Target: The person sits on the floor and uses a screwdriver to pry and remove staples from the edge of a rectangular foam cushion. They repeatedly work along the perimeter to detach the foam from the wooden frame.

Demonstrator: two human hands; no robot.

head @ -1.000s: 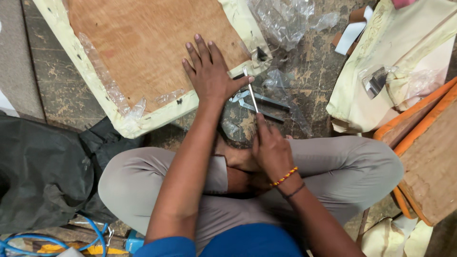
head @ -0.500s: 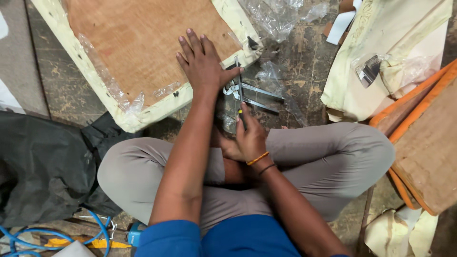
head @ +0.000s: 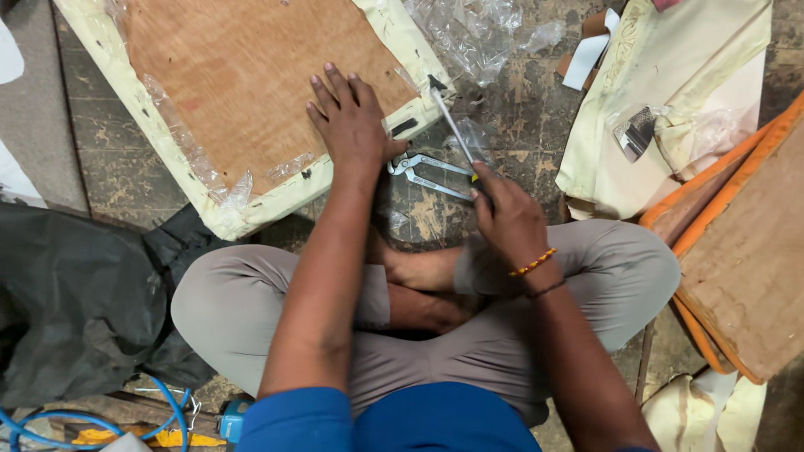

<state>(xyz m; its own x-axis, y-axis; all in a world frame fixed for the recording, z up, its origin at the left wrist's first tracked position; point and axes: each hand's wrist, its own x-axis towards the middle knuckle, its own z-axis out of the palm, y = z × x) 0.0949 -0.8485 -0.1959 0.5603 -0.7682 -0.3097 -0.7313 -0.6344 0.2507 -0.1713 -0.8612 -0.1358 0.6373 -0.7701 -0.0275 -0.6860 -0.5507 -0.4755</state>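
I sit cross-legged on the floor. My left hand (head: 352, 125) lies flat, fingers spread, on the near corner of an upturned seat panel (head: 243, 75) with a brown board back and cream fabric wrapped around its edge. My right hand (head: 507, 218) grips the handle of a screwdriver (head: 450, 121); its thin shaft slants up and left, with the tip against the panel's right edge. A pair of metal pliers (head: 427, 174) lies on the floor between my two hands.
Crumpled clear plastic (head: 477, 33) lies beyond the panel. Cream fabric pieces (head: 670, 92) and a board with orange trim (head: 737, 243) lie on the right. A dark bag (head: 75, 301) sits on the left, with blue cable (head: 167, 410) near my left knee.
My right hand has moved up and right with the screwdriver, swinging its tip to the panel's right edge. The left hand stays pressed on the panel.
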